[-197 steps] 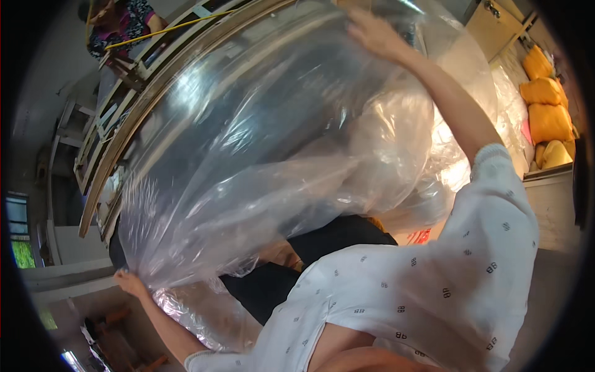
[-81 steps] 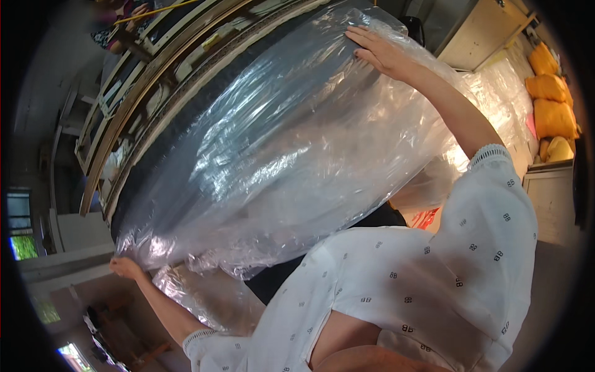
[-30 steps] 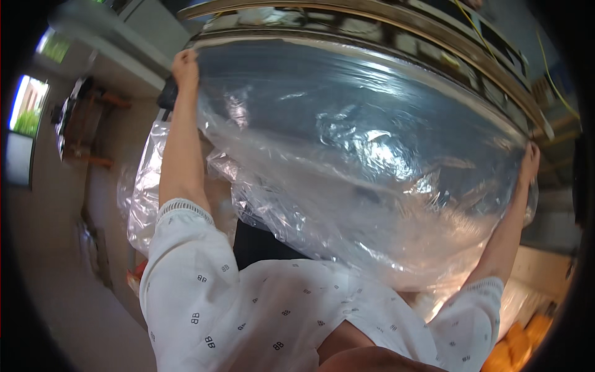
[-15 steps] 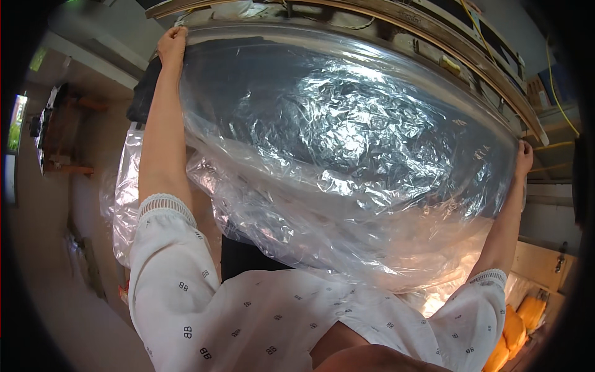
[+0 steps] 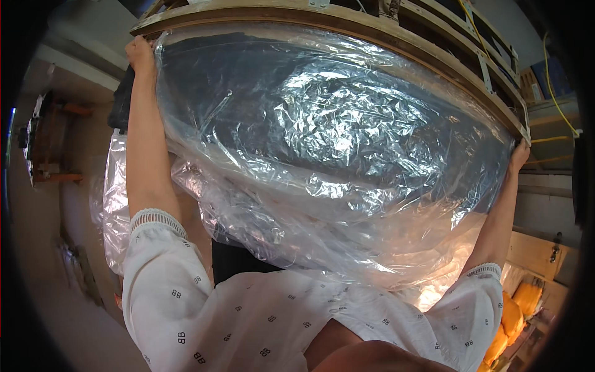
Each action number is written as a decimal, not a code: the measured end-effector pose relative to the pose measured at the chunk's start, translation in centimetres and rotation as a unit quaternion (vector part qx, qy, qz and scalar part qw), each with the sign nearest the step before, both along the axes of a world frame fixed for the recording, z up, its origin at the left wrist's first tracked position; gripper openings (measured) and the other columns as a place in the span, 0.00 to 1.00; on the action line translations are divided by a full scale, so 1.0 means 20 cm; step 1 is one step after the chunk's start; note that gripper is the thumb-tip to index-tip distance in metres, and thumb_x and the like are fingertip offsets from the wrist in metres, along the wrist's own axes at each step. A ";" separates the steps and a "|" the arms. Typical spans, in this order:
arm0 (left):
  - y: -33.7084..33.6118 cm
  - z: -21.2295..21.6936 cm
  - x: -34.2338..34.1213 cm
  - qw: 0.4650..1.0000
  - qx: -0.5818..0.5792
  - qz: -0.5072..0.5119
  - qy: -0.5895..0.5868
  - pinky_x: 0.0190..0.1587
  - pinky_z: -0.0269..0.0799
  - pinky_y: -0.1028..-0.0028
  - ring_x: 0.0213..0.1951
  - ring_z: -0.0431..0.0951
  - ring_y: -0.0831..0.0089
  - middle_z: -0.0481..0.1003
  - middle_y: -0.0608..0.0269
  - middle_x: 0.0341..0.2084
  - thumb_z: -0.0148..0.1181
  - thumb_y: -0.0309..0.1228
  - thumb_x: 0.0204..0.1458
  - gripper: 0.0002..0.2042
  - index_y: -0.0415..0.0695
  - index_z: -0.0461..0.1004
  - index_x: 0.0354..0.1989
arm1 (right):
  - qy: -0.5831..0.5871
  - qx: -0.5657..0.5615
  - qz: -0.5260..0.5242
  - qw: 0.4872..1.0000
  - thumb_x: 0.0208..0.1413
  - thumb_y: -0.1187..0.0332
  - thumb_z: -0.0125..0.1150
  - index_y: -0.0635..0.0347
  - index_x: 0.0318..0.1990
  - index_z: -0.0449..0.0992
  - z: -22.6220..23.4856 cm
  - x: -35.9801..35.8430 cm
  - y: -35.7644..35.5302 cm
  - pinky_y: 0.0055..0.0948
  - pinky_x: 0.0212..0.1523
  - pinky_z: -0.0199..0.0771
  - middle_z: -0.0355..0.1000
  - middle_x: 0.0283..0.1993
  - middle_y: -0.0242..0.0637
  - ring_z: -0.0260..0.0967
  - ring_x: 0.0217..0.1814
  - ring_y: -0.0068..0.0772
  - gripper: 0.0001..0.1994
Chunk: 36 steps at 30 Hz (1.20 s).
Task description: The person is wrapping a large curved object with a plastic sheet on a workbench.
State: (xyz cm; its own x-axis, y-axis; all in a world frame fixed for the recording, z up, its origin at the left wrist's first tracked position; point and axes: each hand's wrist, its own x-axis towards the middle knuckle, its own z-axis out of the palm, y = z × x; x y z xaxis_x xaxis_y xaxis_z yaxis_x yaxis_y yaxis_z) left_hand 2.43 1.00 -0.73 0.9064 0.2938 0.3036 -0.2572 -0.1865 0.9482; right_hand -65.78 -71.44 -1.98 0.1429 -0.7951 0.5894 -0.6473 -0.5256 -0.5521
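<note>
Both arms are stretched far out and wide apart over a large, crinkled clear plastic sheet (image 5: pixel 347 118), which lies over something dark and hangs in loose folds toward my body. My left hand (image 5: pixel 141 53) is closed at its far left corner, just under the left end of a wooden bar (image 5: pixel 248 13). At the far right corner my right hand (image 5: pixel 520 155) is closed too, right below the other end of that bar. The sheet's far edge runs along the bar, partly hidden by it. The fingertips of both hands are hard to make out.
Behind the bar is a wooden frame with metal brackets (image 5: pixel 484 71). A yellow cord (image 5: pixel 551 84) hangs at the right. Orange bundles (image 5: pixel 513 316) lie at the lower right, near a wooden panel (image 5: pixel 534 253). More plastic film (image 5: pixel 116 204) hangs left of my left arm.
The wooden bar now sits closer to me, over the sheet's far edge, where a gap showed before. My left hand has shifted left in the view; both hands keep their closed grip.
</note>
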 end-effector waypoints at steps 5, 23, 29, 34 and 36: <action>0.06 0.06 -0.11 0.975 0.217 0.052 0.006 0.50 0.57 0.58 0.47 0.68 0.53 0.73 0.50 0.40 0.32 0.55 0.51 0.29 0.44 0.75 0.36 | 0.015 0.033 -0.015 0.999 0.55 0.53 0.40 0.73 0.43 0.70 0.04 0.04 0.06 0.40 0.48 0.60 0.68 0.46 0.58 0.64 0.50 0.54 0.26; 1.12 0.49 0.06 0.712 0.673 0.098 -0.177 0.49 0.66 0.64 0.45 0.72 0.54 0.72 0.49 0.44 0.57 0.43 0.44 0.25 0.38 0.69 0.48 | -0.028 0.371 0.487 0.790 0.57 0.58 0.48 0.51 0.26 0.63 0.58 0.12 1.61 0.13 0.27 0.45 0.50 0.23 0.18 0.45 0.25 0.10 0.11; -0.80 0.71 -1.93 0.803 0.239 -0.544 -0.051 0.42 0.68 0.74 0.47 0.70 0.73 0.70 0.61 0.45 0.60 0.37 0.47 0.22 0.43 0.67 0.50 | -0.028 0.317 0.459 0.829 0.57 0.60 0.50 0.53 0.29 0.65 0.72 -0.01 1.85 0.13 0.28 0.48 0.52 0.23 0.18 0.48 0.26 0.10 0.09; -1.05 0.56 -2.50 0.708 0.105 -0.696 -0.048 0.37 0.67 0.78 0.34 0.71 0.78 0.72 0.65 0.28 0.60 0.31 0.46 0.09 0.38 0.73 0.32 | 0.034 0.157 0.516 0.842 0.52 0.66 0.56 0.60 0.29 0.69 0.74 0.02 1.95 0.16 0.29 0.52 0.55 0.26 0.23 0.52 0.27 0.14 0.07; -1.03 0.51 -2.54 0.718 0.056 -0.694 0.009 0.33 0.62 0.82 0.29 0.68 0.82 0.69 0.68 0.23 0.58 0.28 0.47 0.06 0.38 0.73 0.26 | 0.063 0.118 0.486 0.864 0.49 0.68 0.57 0.62 0.27 0.71 0.70 -0.08 1.85 0.20 0.28 0.54 0.59 0.28 0.27 0.56 0.27 0.20 0.07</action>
